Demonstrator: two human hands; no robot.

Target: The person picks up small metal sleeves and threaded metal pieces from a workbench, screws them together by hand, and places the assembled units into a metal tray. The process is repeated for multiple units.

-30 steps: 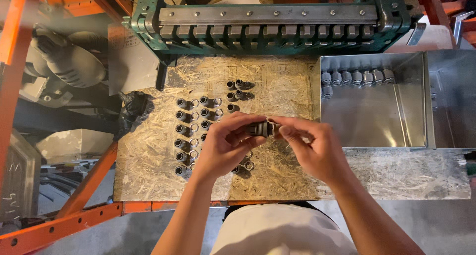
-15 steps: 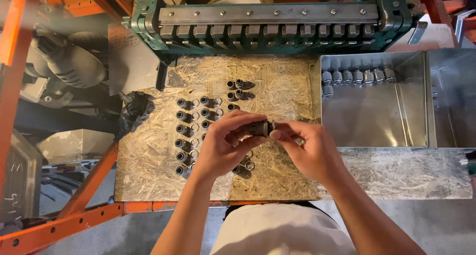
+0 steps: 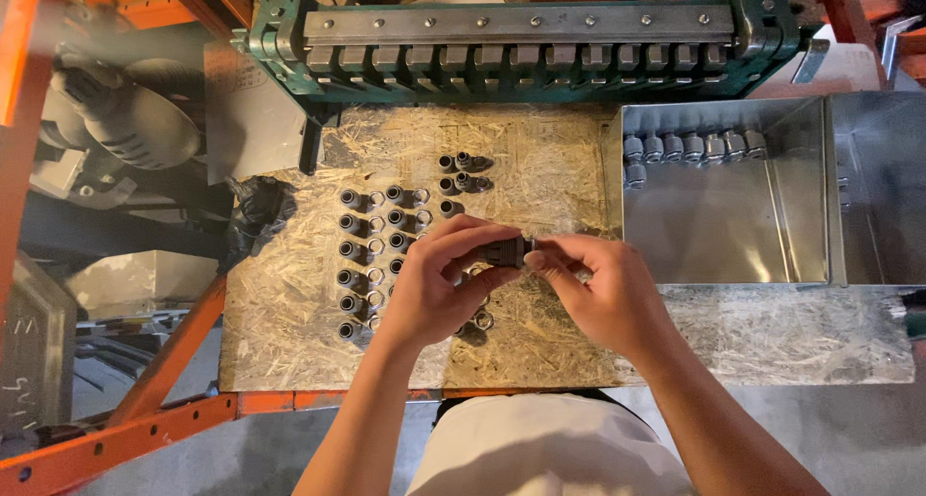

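My left hand (image 3: pixel 439 284) and my right hand (image 3: pixel 598 293) meet over the chipboard bench top (image 3: pixel 550 178), both gripping one small dark cylindrical fitting (image 3: pixel 503 252) between the fingertips. Under and left of my left hand lie rows of several similar dark fittings with metal rings (image 3: pixel 371 235). A few more fittings (image 3: pixel 461 168) lie farther back. One loose ring (image 3: pixel 484 319) shows just below my left palm.
A shiny metal tray (image 3: pixel 733 235) stands to the right, with a row of several finished fittings (image 3: pixel 690 147) along its back wall. A green metal machine (image 3: pixel 521 38) spans the back. Orange rack beams (image 3: pixel 145 399) run at the left and front.
Both hands stay together on the fitting in nearly the same spot; only the fingers have shifted slightly around it.
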